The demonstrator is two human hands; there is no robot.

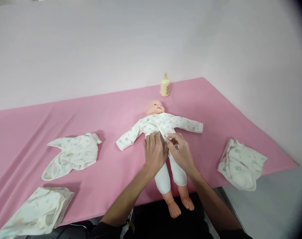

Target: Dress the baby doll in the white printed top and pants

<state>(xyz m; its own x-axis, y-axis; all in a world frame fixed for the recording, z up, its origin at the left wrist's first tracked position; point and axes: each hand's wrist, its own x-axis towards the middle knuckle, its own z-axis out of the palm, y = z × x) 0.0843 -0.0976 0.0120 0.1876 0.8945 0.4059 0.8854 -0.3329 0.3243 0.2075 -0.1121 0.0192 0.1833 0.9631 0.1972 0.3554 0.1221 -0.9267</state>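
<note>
Where our hands meet: we have both of them close together on the front of the doll's shirt.
Left hand: its fingers lie bent and side by side on the cloth; its thumb is hidden, so we cannot tell whether it grips anything.
Right hand: narrow — thumb and forefinger are pinched at the shirt's front edge, just beside our left fingers.
Doll: it lies on its back directly under our fingers, head beyond them and turned to the right, sleeves spread out to either side of them.
Pants: white, running from our fingers back toward us, with bare feet poking past the table edge.
Bottle: upright, well beyond our fingertips and past the doll's head.
Patterned cloths: one piece lies loosely, left of our left fingers; a folded pile sits nearer us on that side; another bundle rests far right of our right fingers.
Pink sheet: spread beneath everything our fingers touch.
</note>
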